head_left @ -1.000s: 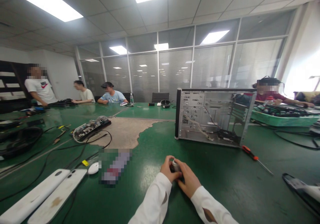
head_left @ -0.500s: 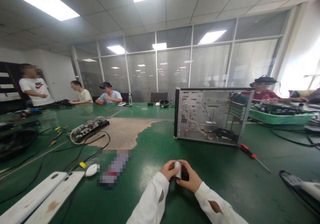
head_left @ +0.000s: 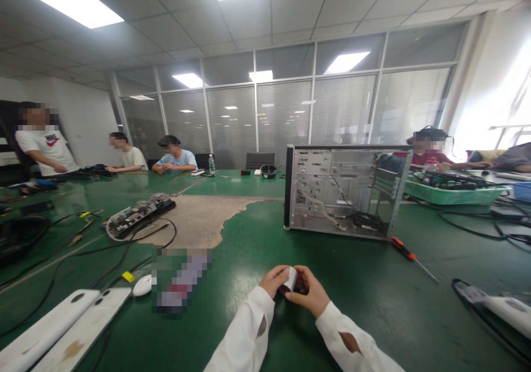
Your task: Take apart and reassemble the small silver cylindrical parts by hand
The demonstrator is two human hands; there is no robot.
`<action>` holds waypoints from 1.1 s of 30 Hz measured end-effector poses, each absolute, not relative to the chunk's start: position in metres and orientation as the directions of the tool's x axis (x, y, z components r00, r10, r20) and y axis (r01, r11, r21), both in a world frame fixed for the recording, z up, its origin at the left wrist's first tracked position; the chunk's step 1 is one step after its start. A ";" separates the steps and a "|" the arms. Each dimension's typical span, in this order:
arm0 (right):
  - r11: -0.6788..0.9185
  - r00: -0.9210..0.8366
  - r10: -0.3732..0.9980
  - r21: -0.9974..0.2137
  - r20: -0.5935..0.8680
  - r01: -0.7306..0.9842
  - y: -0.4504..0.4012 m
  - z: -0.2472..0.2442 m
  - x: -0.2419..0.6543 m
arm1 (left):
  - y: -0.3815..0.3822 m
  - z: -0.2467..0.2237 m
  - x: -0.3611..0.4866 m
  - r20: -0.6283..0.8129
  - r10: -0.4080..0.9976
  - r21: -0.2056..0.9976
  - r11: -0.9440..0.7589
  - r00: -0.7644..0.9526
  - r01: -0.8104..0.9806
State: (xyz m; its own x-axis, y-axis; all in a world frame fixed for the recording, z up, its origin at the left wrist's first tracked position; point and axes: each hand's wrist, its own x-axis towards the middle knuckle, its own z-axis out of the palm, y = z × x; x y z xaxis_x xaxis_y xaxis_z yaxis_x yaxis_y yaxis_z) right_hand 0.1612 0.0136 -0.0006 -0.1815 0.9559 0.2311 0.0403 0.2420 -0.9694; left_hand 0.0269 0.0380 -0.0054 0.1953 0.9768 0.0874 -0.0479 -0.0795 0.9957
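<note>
Between my two hands is a small silvery, rounded piece (head_left: 291, 278) with a dark underside; its exact kind I cannot make out. The fingers of my left hand (head_left: 274, 279) close on its left side. My right hand (head_left: 312, 291) grips it from the right, thumb below and fingers curled over the top. Both hands are just above the green table (head_left: 249, 327), and the fingers hide part of the piece. Beyond them stands an open computer case (head_left: 348, 192), its bare metal inside and loose cables showing. A screwdriver (head_left: 409, 254) with an orange and black handle lies right of the case.
White panels (head_left: 83, 327), a white round mouse-like object (head_left: 143, 285) and a blurred-out item (head_left: 182, 283) lie to the left. Behind them is a stripped device (head_left: 141, 216) with cables. A green basket (head_left: 456, 195) of cables stands at the right. Several people sit or stand around the table.
The silvery piece has been tilted between my hands, its top leaning to the right. The whole view has shifted slightly, so things appear further left.
</note>
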 end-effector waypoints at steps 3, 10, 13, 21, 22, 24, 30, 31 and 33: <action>0.153 -0.131 0.976 -0.974 0.176 -0.165 0.014 0.001 0.159 | 0.035 -0.001 0.026 0.092 0.978 0.994 -0.078 0.189 -0.080; -0.314 -0.250 0.945 -0.787 -0.209 -0.530 0.011 0.007 0.160 | 0.021 0.009 0.032 0.306 0.950 0.916 -0.311 0.061 0.253; -0.413 -0.301 0.910 -0.701 -0.286 -0.581 0.010 0.012 0.161 | 0.015 0.014 0.036 0.451 0.887 0.790 -0.449 0.100 0.418; -0.553 -0.441 0.832 -0.567 -0.336 -0.610 0.008 0.026 0.162 | 0.007 0.030 0.039 0.548 0.820 0.673 -0.548 0.164 0.497; -0.561 -0.459 0.826 -0.566 -0.328 -0.604 0.008 0.027 0.163 | 0.007 0.031 0.041 0.552 0.818 0.671 -0.551 0.161 0.496; -0.584 -0.506 0.804 -0.567 -0.311 -0.580 0.008 0.028 0.163 | 0.006 0.033 0.043 0.559 0.816 0.673 -0.550 0.146 0.495; -0.670 -0.635 0.715 -0.546 -0.293 -0.503 0.008 0.024 0.163 | 0.005 0.037 0.046 0.573 0.812 0.677 -0.546 0.113 0.493; -0.676 -0.644 0.707 -0.546 -0.292 -0.495 0.008 0.022 0.163 | 0.005 0.037 0.046 0.577 0.810 0.677 -0.547 0.106 0.492; -0.682 -0.654 0.699 -0.545 -0.290 -0.488 0.009 0.021 0.162 | 0.006 0.037 0.047 0.578 0.811 0.680 -0.542 0.093 0.493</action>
